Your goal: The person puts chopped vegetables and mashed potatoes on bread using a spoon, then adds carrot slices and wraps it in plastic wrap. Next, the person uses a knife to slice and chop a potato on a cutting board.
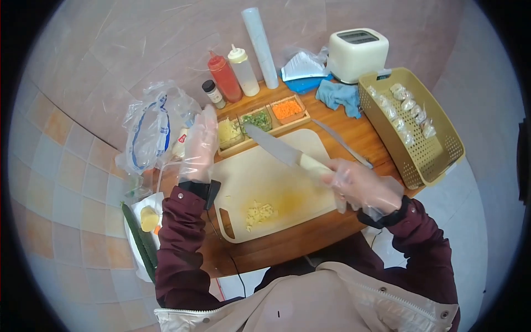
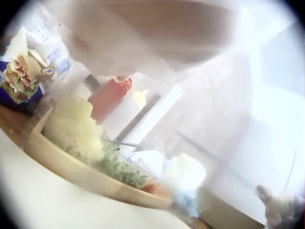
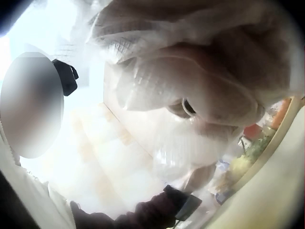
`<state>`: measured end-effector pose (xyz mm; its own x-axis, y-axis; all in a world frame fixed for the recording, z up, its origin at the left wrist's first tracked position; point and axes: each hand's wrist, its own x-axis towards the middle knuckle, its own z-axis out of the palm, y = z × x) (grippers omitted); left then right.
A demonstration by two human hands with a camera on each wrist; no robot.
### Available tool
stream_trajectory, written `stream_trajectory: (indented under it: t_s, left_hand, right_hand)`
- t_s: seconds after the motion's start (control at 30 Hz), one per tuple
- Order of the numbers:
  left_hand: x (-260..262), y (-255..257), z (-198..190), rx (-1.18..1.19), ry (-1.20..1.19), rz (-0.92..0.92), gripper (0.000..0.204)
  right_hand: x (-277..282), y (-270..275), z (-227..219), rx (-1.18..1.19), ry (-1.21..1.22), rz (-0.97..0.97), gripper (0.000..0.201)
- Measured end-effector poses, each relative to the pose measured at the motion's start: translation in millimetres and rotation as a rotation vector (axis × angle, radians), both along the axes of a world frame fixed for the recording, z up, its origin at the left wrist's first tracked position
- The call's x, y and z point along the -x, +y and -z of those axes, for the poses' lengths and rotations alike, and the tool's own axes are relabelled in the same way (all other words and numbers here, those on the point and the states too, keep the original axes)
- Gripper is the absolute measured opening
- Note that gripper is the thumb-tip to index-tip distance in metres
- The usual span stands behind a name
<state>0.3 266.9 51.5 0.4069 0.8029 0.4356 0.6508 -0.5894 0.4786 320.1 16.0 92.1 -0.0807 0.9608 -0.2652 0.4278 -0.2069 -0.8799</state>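
My right hand (image 1: 362, 187), in a clear plastic glove, grips the pale handle of a kitchen knife (image 1: 276, 148). The blade extends left over the cutting board (image 1: 243, 177), its tip overlapping the wooden tray (image 1: 301, 120) in the head view. Chopped pale-yellow bits (image 1: 259, 214) lie near the board's front edge, beside a yellow stain. My gloved left hand (image 1: 200, 146) is beside the tray's left end, fingers extended and holding nothing. In the tray sit pale-yellow pieces (image 2: 76, 129), chopped greens (image 1: 257, 119) and diced orange pieces (image 1: 286, 109).
Behind the tray stand a spice jar (image 1: 213, 94), a red squeeze bottle (image 1: 225, 76) and a pale one (image 1: 243, 71). A toaster (image 1: 359, 55) and a perforated basket (image 1: 440, 149) with wrapped items occupy the right. A cucumber (image 1: 139, 240) lies at left, near plastic bags (image 1: 149, 130).
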Motion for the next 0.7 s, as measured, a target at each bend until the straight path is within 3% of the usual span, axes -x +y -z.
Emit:
stream_trajectory:
  t_s: [0.03, 0.1, 0.27, 0.33, 0.37, 0.47, 0.53, 0.57, 0.6, 0.67, 0.7]
  left_hand:
    - [-7, -8, -14, 0.005, 0.011, 0.003, 0.053]
    - [-17, -9, -26, 0.275, -0.048, -0.063, 0.060]
    - [-24, -5, -27, 0.251, 0.278, -0.327, 0.063]
    - [-4, 1, -8, 0.195, 0.109, -0.233, 0.058]
    - [18, 1, 17, 0.170, -0.184, -0.087, 0.055]
    - [7, -82, -36, 0.546, -0.512, -0.006, 0.056]
    - [20, -119, -51, 0.439, -0.175, 0.110, 0.057]
    - [29, -138, -42, 0.464, -0.173, 0.091, 0.057]
    - [38, -156, -33, 0.697, -0.538, 0.041, 0.059]
    - [48, -182, -20, 0.917, -0.910, -0.029, 0.061]
    - [44, -193, -14, 0.903, -0.812, -0.069, 0.063]
  right_hand:
    - [-4, -10, -12, 0.083, 0.056, -0.006, 0.029]
    - [-14, -21, -5, 0.170, 0.118, -0.013, 0.029]
    - [-25, -30, 44, 0.092, 0.053, -0.041, 0.034]
    - [-25, -32, 44, 0.152, 0.077, -0.027, 0.035]
    - [-25, -33, 43, 0.192, 0.096, -0.006, 0.036]
    - [-25, -40, 49, 0.253, 0.041, -0.045, 0.041]
    - [-20, -42, 61, 0.262, 0.028, 0.008, 0.049]
    - [-18, -41, 65, 0.289, 0.032, -0.008, 0.049]
    - [-17, -38, 67, 0.325, 0.059, -0.009, 0.049]
    - [-11, -37, 67, 0.367, 0.089, -0.014, 0.049]
    - [-3, -41, 66, 0.380, 0.274, 0.106, 0.056]
